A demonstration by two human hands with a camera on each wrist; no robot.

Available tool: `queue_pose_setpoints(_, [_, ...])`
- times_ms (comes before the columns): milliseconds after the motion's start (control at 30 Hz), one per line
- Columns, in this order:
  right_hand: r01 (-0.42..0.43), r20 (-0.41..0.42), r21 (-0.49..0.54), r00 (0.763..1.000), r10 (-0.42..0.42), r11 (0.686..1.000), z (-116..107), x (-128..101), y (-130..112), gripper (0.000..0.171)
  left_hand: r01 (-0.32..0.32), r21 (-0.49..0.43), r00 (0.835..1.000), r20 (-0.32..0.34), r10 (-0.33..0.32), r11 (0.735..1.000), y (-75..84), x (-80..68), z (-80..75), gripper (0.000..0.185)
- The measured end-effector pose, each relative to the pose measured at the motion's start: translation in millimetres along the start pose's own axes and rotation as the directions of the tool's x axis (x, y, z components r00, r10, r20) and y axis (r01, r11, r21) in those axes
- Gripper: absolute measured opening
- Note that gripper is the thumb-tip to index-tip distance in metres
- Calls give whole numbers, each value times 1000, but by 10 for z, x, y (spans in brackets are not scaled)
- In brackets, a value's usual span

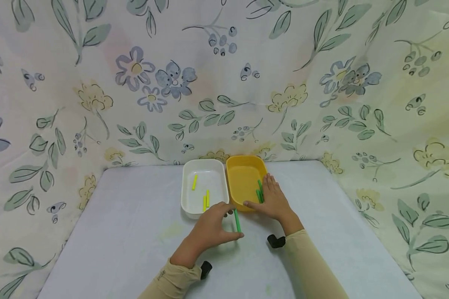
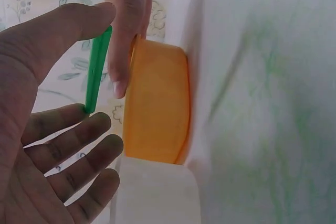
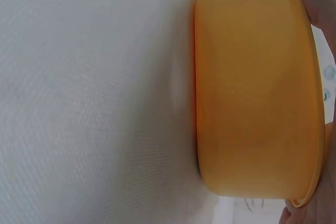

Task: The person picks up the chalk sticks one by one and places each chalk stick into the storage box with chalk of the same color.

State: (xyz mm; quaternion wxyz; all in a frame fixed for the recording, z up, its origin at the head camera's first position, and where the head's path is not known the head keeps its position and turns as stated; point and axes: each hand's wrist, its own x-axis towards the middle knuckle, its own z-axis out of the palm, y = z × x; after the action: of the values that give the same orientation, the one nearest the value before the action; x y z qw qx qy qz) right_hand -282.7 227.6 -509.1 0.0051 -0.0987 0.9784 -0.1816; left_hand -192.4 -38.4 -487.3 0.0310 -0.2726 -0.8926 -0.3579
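Observation:
My left hand (image 1: 226, 224) pinches a green stick (image 1: 237, 220) endwise between thumb and index finger, just in front of the two trays. The left wrist view shows that green stick (image 2: 97, 70) spanning from thumb tip to index finger, with the other fingers spread. My right hand (image 1: 272, 198) lies flat on the near right rim of the yellow tray (image 1: 243, 176), thumb stretched along its front edge. Green sticks (image 1: 260, 190) lie inside that tray, beside the fingers. The white tray (image 1: 203, 168) to its left holds yellow sticks (image 1: 206, 199). In the right wrist view the yellow tray (image 3: 257, 93) shows from the side.
Both trays stand side by side at the far middle of a white table (image 1: 134, 232). A floral cloth (image 1: 172, 83) hangs behind and on both sides of the table. Faint green marks stain the table near the front.

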Motion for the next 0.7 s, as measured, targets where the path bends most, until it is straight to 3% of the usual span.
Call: queue_pose_setpoints(700, [9, 1, -20, 1000, -9, 1000, 44, 27, 49, 140, -19, 42, 999, -50, 21, 999, 27, 177, -87, 73])
